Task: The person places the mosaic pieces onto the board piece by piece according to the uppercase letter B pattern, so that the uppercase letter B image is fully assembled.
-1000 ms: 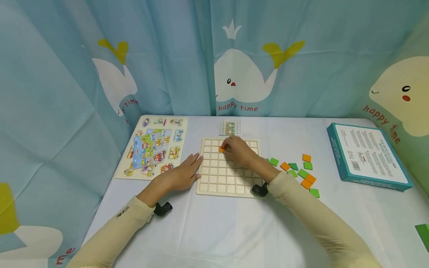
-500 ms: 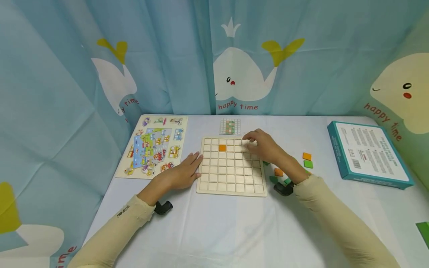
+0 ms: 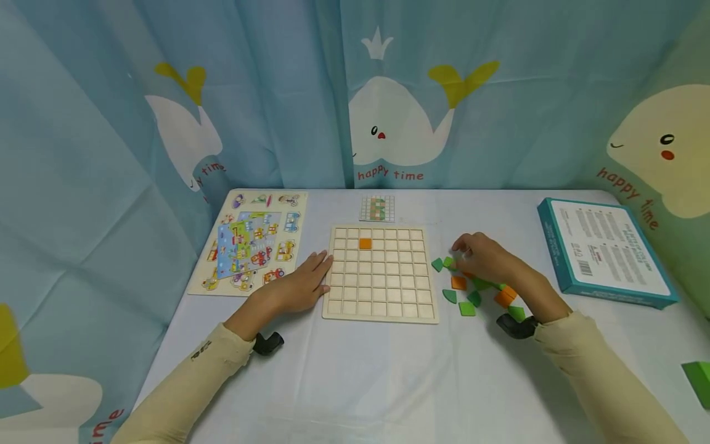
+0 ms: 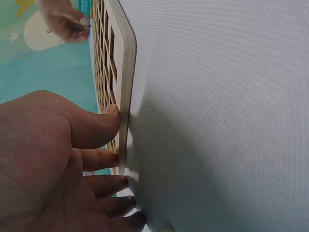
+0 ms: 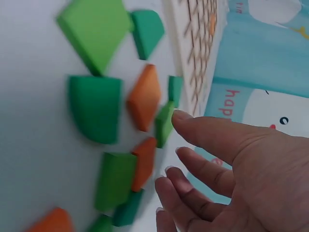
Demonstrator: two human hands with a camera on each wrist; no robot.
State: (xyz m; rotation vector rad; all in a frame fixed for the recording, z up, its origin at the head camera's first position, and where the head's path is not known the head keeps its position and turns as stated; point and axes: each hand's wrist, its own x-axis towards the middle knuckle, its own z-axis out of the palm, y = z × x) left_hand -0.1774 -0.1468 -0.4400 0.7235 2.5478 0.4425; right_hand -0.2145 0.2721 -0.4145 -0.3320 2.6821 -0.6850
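Observation:
A pale wooden grid board (image 3: 379, 290) lies mid-table with one orange square tile (image 3: 365, 243) in a cell near its upper left. My left hand (image 3: 299, 287) rests at the board's left edge, thumb and fingertips touching the rim (image 4: 126, 92). Over the loose tiles on the right hovers my right hand (image 3: 485, 259), fingers loosely bent and nothing held between them. Beneath and around it lie a light green square tile (image 3: 468, 309), an orange tile (image 3: 458, 282) and a dark green quarter-round tile (image 5: 96, 108), among several others. Some tiles are hidden behind the right hand.
A small pattern card (image 3: 377, 209) lies just beyond the board. To the left is a picture puzzle board (image 3: 294, 203) with illustrated cards (image 3: 244, 246) on top. A teal box (image 3: 610, 253) sits at the far right, and a green block (image 3: 697, 382) at the right edge.
My right hand has let go of the orange tile in the board's cell and moved right, off the board and over the loose tiles. The left hand has stayed at the board's edge.

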